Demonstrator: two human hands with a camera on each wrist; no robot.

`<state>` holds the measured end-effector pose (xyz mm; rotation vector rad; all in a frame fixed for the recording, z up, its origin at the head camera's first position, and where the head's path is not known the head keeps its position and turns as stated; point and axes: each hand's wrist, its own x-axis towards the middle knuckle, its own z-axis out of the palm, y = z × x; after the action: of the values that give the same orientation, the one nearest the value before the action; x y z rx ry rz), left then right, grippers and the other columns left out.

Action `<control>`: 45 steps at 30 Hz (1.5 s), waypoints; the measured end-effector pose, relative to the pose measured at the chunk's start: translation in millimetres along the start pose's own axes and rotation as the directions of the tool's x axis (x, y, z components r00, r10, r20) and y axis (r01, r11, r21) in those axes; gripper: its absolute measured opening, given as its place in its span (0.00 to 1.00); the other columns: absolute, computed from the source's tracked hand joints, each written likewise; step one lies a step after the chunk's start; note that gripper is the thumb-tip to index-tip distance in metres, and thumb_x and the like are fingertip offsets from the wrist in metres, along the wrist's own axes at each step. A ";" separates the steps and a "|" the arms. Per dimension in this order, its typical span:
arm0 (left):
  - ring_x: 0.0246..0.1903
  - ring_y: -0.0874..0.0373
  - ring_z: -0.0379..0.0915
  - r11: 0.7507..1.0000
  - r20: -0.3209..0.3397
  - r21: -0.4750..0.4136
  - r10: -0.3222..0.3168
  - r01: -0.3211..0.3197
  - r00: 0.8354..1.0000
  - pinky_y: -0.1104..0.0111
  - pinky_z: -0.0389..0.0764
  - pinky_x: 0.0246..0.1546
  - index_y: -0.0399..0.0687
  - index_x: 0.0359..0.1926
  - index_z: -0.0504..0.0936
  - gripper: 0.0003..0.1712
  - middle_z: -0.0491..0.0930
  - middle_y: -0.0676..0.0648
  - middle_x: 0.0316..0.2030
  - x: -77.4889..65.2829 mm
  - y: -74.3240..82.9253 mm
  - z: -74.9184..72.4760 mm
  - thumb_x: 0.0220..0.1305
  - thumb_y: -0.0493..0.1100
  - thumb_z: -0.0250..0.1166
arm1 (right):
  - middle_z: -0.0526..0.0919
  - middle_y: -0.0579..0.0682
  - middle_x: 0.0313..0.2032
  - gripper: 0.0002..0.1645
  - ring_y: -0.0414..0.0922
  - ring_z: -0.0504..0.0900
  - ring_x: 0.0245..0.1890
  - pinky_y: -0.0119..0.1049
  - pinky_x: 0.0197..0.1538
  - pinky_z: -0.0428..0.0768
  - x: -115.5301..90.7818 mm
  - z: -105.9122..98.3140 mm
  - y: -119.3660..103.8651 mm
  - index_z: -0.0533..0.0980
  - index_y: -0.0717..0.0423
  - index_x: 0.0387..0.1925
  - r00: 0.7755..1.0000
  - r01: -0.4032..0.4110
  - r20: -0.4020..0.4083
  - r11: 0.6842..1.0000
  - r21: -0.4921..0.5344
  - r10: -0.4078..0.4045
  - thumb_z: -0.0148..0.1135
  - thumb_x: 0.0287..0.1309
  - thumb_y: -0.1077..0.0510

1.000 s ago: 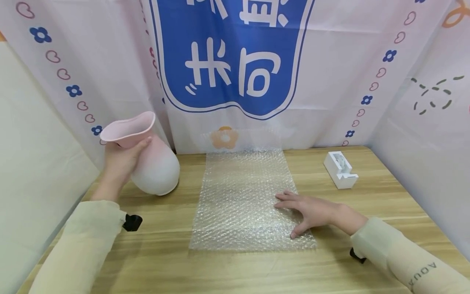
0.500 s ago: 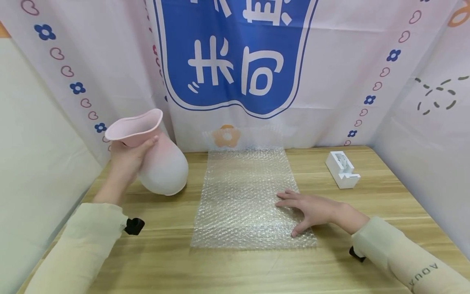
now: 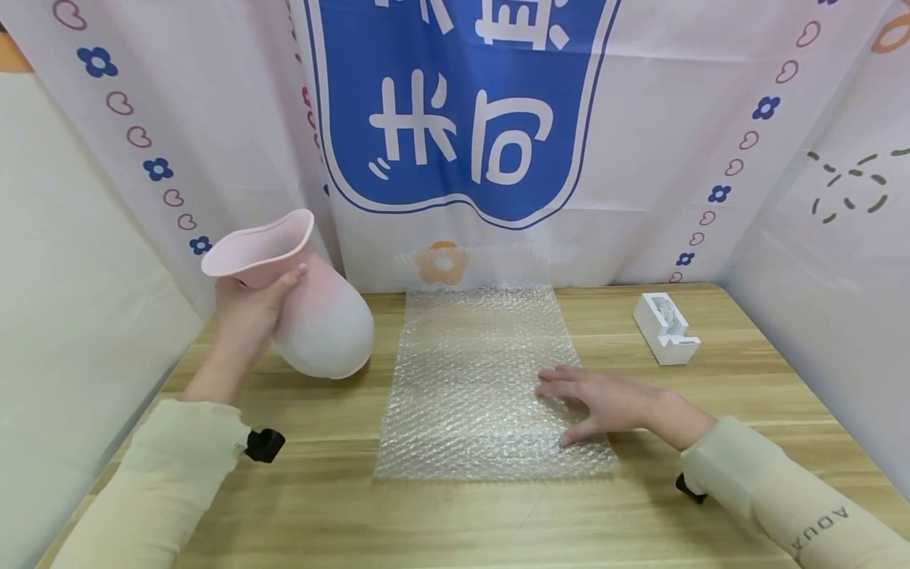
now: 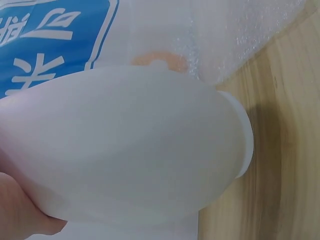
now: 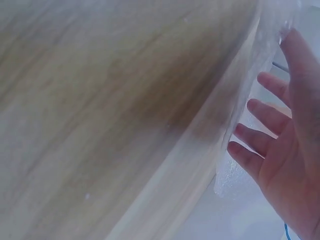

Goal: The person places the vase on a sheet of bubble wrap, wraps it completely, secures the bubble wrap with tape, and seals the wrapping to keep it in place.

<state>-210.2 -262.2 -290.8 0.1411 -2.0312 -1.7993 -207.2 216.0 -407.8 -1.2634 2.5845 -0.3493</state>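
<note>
My left hand (image 3: 244, 312) grips a pink-and-white vase (image 3: 325, 320) by its neck, just below the wavy pink rim. The vase leans, with its mouth toward the left and its base toward the right, close over the table. In the left wrist view, the vase's white body (image 4: 130, 145) fills the middle and its base ring points at the wood. A clear sheet of bubble wrap (image 3: 462, 395) lies flat in the middle, its far end against the backdrop. Fingers spread, my right hand (image 3: 607, 399) rests at the sheet's right edge; its fingers (image 5: 257, 137) are extended in the right wrist view.
A small white tape dispenser (image 3: 664, 328) stands at the back right of the wooden table (image 3: 469, 525). Behind the table hangs a printed cloth backdrop (image 3: 647, 158), and pale side walls (image 3: 64, 276) flank it.
My left hand has brought the vase a little to the right, closer to the bubble wrap. My right hand stays at the sheet's right edge. The view has shifted slightly.
</note>
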 end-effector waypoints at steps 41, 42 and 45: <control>0.55 0.57 0.72 0.987 0.103 -0.150 0.072 -0.056 0.992 0.63 0.75 0.61 0.45 0.66 0.70 0.35 0.76 0.52 0.56 -40.4 11.1 50.2 0.61 0.30 0.72 | 0.68 0.56 0.73 0.39 0.59 0.69 0.69 0.59 0.68 0.69 7.0 -24.9 -18.7 0.72 0.55 0.70 0.965 0.069 -0.259 0.994 0.082 -0.045 0.73 0.61 0.47; 0.54 0.57 0.73 0.986 0.105 -0.155 0.070 -0.054 0.992 0.64 0.75 0.60 0.45 0.67 0.70 0.35 0.76 0.52 0.56 -41.8 11.1 51.8 0.61 0.30 0.72 | 0.68 0.56 0.73 0.39 0.59 0.69 0.69 0.59 0.68 0.68 7.4 -25.1 -19.6 0.72 0.54 0.70 0.963 0.071 -0.267 0.993 0.093 -0.044 0.73 0.61 0.48; 0.53 0.57 0.74 0.983 0.095 -0.176 0.061 -0.043 0.994 0.66 0.76 0.57 0.45 0.66 0.71 0.35 0.77 0.52 0.55 -45.5 9.4 56.1 0.60 0.28 0.72 | 0.69 0.57 0.72 0.39 0.59 0.70 0.69 0.59 0.68 0.68 10.2 -25.5 -21.7 0.72 0.54 0.71 0.958 0.078 -0.283 0.991 0.107 -0.045 0.73 0.61 0.49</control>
<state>-188.1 -193.0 -296.8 -0.0543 -1.9133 -1.9756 -205.5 197.6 -378.1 -1.3402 2.7082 -0.7303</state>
